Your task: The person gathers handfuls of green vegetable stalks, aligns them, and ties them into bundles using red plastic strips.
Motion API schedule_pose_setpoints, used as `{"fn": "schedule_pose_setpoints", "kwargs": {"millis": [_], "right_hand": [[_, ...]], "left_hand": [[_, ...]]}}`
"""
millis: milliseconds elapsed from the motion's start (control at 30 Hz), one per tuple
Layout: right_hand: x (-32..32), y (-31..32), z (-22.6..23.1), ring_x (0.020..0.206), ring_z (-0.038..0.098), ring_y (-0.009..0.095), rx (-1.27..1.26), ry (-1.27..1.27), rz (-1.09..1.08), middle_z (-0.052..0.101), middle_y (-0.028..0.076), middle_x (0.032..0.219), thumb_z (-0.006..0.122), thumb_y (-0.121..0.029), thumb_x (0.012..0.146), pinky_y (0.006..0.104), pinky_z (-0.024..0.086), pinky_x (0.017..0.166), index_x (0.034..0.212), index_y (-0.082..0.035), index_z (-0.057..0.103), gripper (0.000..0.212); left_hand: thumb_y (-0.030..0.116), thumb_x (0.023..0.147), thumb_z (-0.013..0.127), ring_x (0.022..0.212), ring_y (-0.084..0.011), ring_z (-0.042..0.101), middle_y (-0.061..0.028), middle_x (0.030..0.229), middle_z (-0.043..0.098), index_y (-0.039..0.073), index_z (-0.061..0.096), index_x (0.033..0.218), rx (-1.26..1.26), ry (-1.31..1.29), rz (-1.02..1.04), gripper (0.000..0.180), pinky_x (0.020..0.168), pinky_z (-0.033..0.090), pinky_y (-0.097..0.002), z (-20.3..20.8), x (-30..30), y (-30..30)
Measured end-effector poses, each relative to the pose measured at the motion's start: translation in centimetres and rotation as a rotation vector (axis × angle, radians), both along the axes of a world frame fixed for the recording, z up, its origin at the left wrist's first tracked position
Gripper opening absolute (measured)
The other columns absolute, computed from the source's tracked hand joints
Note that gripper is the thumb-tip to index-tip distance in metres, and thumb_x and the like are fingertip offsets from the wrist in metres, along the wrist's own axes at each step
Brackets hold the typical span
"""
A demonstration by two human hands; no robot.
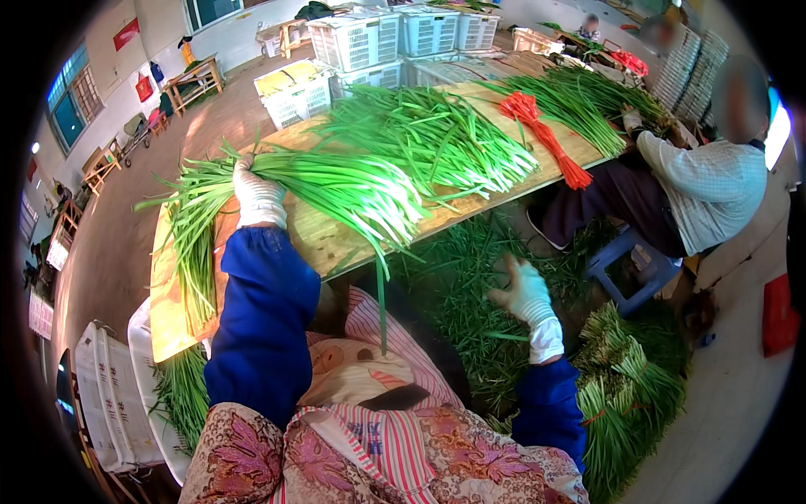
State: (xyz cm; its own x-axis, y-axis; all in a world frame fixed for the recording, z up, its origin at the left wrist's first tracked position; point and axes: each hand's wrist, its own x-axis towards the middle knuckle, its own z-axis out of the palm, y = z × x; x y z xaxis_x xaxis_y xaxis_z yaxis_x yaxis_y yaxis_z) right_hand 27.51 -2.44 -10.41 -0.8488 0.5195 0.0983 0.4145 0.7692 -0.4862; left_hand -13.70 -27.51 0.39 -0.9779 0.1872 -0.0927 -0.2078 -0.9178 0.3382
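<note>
My left hand (259,195), in a whitish knit glove, is closed around a bunch of long green garlic chives (353,186) on the wooden table (317,239). The pale ends of the bunch fan out to the right, and a few stalks hang over the near edge. My right hand (522,291), gloved too, hangs below table height with fingers apart and nothing in it. Loose green leaf scraps (457,290) lie beneath it on the floor. A larger heap of chives (437,139) spreads over the table beyond the bunch.
A bundle of red ties (547,141) lies on the table. At right a co-worker (705,185) sits handling more chives; a blue-grey stool (634,267) stands nearby. Tied chive bundles (621,395) are stacked by my right arm. White crates (357,42) stand behind the table.
</note>
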Motion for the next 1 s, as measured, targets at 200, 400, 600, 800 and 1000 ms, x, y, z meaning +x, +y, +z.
{"fn": "schedule_pose_setpoints", "kwargs": {"millis": [200, 400, 600, 800, 1000], "right_hand": [[-8.5, -11.8, 2.1, 0.107, 0.055, 0.026, -0.995, 0.338, 0.438, 0.057, 0.017, 0.116, 0.063, -0.026, 0.082, 0.0333, 0.042, 0.093, 0.124, 0.006, 0.045, 0.055], [-5.0, -9.9, 0.6, 0.070, 0.058, 0.018, -1.036, 0.691, 0.303, 0.060, 0.009, 0.089, 0.062, -0.016, 0.081, 0.0314, 0.051, 0.069, 0.097, 0.002, 0.055, 0.025], [-1.6, -5.3, -1.0, 0.102, 0.051, 0.023, -0.723, 0.416, 0.138, 0.053, 0.017, 0.117, 0.063, -0.030, 0.082, 0.0309, 0.043, 0.088, 0.121, 0.005, 0.047, 0.055], [-9.1, -15.0, 3.0, 0.120, 0.045, 0.029, -1.072, 0.184, 0.264, 0.044, 0.022, 0.133, 0.065, -0.033, 0.079, 0.0341, 0.036, 0.100, 0.134, 0.006, 0.034, 0.074], [-8.7, -14.0, -0.4, 0.074, 0.061, 0.019, -1.618, 0.405, 0.400, 0.064, 0.010, 0.090, 0.054, -0.012, 0.088, 0.0275, 0.049, 0.066, 0.099, 0.000, 0.058, 0.017]], "left_hand": [[0.016, 0.084, 0.048, 0.081, -0.0350, 0.056, -0.0165, 0.088, 0.056, 0.000, 0.048, 0.092, 0.097, -0.067, -0.118, 0.017, 0.086, 0.046, -0.0557, 0.1, 1.3, 0.0], [0.012, 0.081, 0.051, 0.076, -0.0303, 0.056, -0.0126, 0.081, 0.056, 0.001, 0.051, 0.092, 0.112, -0.055, -0.110, 0.016, 0.087, 0.047, -0.0545, 2.4, 3.9, -0.7], [0.015, 0.082, 0.051, 0.077, -0.0305, 0.056, -0.0123, 0.082, 0.057, 0.002, 0.051, 0.093, 0.125, -0.024, -0.080, 0.017, 0.086, 0.047, -0.0546, 2.1, 3.6, -0.8], [0.013, 0.081, 0.052, 0.072, -0.0286, 0.055, -0.0092, 0.078, 0.055, 0.003, 0.051, 0.086, 0.133, -0.058, -0.074, 0.011, 0.087, 0.046, -0.0558, 1.6, 4.2, 0.4], [0.009, 0.080, 0.055, 0.068, -0.0260, 0.054, -0.0070, 0.071, 0.054, 0.004, 0.053, 0.079, 0.093, 0.029, -0.092, 0.006, 0.089, 0.045, -0.0562, 0.7, 4.0, -0.8]]}}
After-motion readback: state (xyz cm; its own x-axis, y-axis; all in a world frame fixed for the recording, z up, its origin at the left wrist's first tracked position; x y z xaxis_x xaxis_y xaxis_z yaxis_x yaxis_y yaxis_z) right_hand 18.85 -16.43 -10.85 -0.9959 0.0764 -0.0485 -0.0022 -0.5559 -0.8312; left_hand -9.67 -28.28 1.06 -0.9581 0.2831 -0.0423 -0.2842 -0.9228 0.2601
